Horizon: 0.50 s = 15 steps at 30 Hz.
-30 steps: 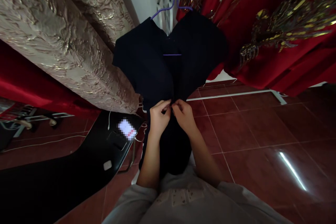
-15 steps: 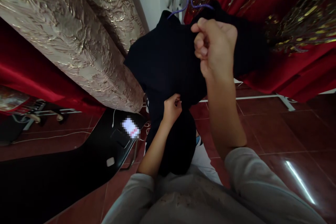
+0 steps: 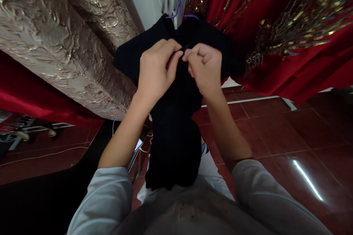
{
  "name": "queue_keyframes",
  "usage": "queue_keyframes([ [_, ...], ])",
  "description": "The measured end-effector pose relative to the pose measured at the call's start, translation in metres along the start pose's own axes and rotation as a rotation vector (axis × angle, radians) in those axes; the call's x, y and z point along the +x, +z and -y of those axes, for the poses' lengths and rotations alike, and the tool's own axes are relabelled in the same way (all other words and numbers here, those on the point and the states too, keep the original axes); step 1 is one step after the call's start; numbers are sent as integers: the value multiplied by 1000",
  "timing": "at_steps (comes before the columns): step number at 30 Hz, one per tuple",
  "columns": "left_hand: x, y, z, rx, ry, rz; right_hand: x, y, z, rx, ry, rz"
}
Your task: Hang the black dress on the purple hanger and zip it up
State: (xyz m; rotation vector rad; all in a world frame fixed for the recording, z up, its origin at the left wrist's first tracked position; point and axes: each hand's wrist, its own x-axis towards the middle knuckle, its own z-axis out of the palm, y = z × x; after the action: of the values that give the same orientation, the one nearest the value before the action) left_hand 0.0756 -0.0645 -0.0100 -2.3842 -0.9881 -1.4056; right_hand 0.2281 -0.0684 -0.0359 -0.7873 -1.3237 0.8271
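Observation:
A black short-sleeved shirt (image 3: 176,106) hangs in front of me on a purple hanger (image 3: 180,5), its lower part falling over my lap. At the upper front of the shirt, just below the collar, my left hand (image 3: 158,64) pinches the fabric between thumb and fingertips. Close beside it, my right hand (image 3: 205,66) is closed with its fingertips on the same front edge. A small dark bit shows between the two sets of fingertips, but I cannot tell whether it is a button.
Shiny beige textured cloth (image 3: 74,44) hangs at the left. Red cloth with gold sequins (image 3: 298,25) hangs at the right. A black table (image 3: 41,194) at lower left carries a lit phone (image 3: 138,144). A white rack foot (image 3: 286,103) stands on the red tiled floor (image 3: 275,128).
My left hand has risen from the shirt's middle to just below the collar. My right hand has come down and inward to meet it. The shirt and hanger appear further left.

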Motion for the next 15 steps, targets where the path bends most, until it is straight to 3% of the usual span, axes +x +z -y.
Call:
queue_keyframes([
  [6,-36,9,3,-110,-123,-29,-15,14,-39,-164,6,-10],
  [10,-28,-2,4,-196,-175,-221,-8,15,-59,-253,99,7],
  [12,-17,-17,27,-216,-192,-367,-13,13,-67,-266,149,13],
  [15,-19,-33,97,-313,-322,-501,-27,15,-69,-224,140,28],
])
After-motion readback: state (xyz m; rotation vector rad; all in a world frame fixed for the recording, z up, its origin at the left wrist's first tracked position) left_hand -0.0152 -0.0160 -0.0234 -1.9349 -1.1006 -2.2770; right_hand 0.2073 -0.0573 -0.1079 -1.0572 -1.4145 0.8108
